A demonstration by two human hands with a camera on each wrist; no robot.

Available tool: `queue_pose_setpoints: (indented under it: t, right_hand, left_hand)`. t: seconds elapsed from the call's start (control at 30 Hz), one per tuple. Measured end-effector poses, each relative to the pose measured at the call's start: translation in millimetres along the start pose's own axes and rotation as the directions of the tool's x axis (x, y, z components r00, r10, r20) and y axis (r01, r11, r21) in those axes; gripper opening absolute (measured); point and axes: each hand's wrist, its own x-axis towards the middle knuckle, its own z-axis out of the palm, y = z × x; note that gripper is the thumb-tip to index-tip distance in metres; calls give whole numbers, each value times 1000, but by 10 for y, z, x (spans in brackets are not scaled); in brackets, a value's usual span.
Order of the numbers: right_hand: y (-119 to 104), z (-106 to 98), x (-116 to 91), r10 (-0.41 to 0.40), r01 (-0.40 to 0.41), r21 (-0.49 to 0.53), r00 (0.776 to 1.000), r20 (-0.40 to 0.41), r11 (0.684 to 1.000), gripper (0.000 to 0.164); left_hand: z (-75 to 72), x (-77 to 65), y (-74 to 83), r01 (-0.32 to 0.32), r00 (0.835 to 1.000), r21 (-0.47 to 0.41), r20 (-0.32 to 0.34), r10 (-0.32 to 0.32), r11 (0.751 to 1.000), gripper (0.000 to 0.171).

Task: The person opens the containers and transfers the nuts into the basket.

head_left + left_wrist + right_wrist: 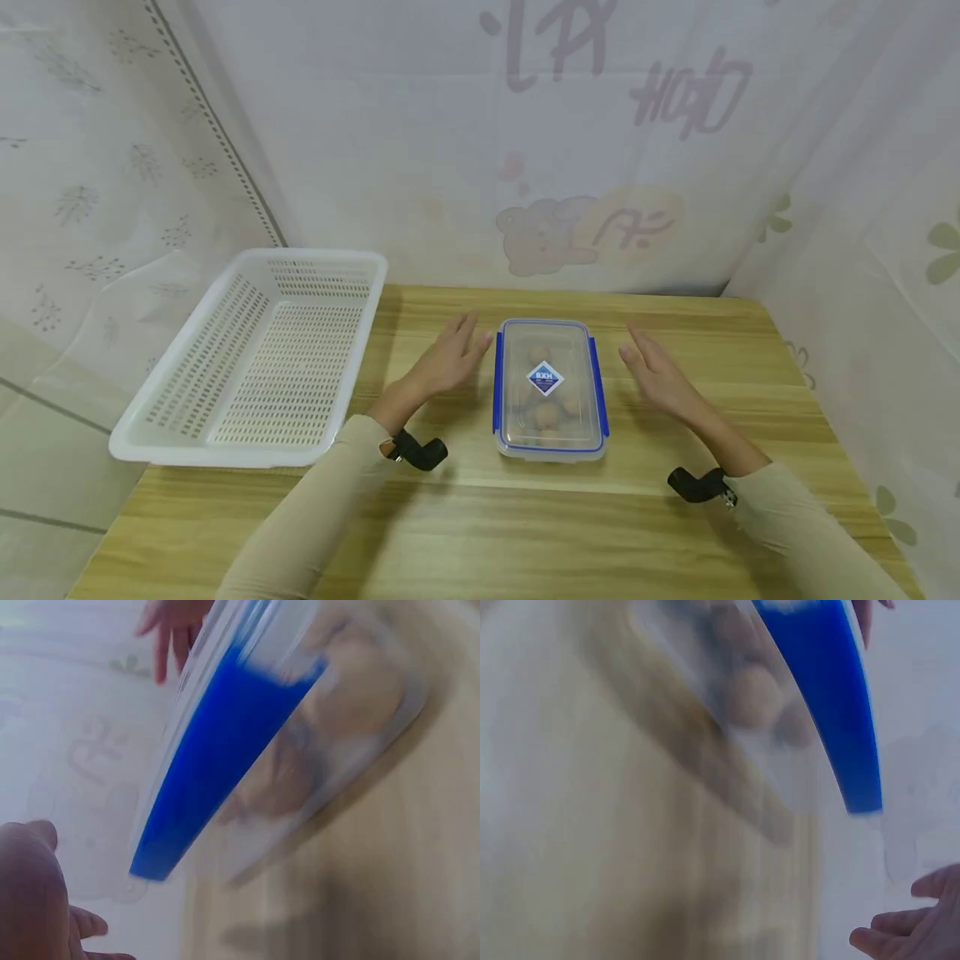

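A white basket (288, 375) sits on the wooden table (540, 525) near printed cloth (375, 133).

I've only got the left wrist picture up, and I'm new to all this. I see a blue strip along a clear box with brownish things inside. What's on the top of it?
Observer: The head view shows a diamond-shaped label reading BXH on top of the box.

Visitor: Nice. And there are fingers poking in at the top of my picture. Where is the rest of that hand, and is it touching the box?

Observer: That's the right hand. In the head view it shows whole, off the box's right side, with a strip of table visible between them.
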Motion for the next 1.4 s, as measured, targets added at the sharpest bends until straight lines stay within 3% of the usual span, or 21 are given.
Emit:
queue_pose_setpoints:
  t: [0.13,0.27,0.43,0.53,0.87,1.1,1.4]
  right_hand:
    - [-36,177,-96,87,-86,61,996,-13,994,69]
    - [-67,327,-170,152,-143,184,988,-38,972,67]
    - [-117,491,-213,234,-207,313,971,-50,927,64]
    - [-150,579,-224,262,-229,321,963,-62,919,61]
    - [-164,763,-232,250,-205,322,962,-107,924,60]
    - [-187,775,-231,212,-165,318,970,-117,934,55]
    - [-214,772,-205,199,-155,293,972,-123,943,52]
  left_hand:
    - [141,-119,25,19,1000,-132,10,-17,991,68]
    - [302,-188,43,26,999,-242,-14,-30,970,66]
    - [475,-235,84,3,999,-399,-35,-18,917,61]
    - [565,-255,94,24,998,-456,-37,-45,889,60]
    - [722,-276,139,49,989,-454,-104,-107,890,59]
    - [787,-261,148,-12,981,-454,-178,-78,891,55]
    - [785,-254,169,-55,980,-427,-198,-33,903,53]
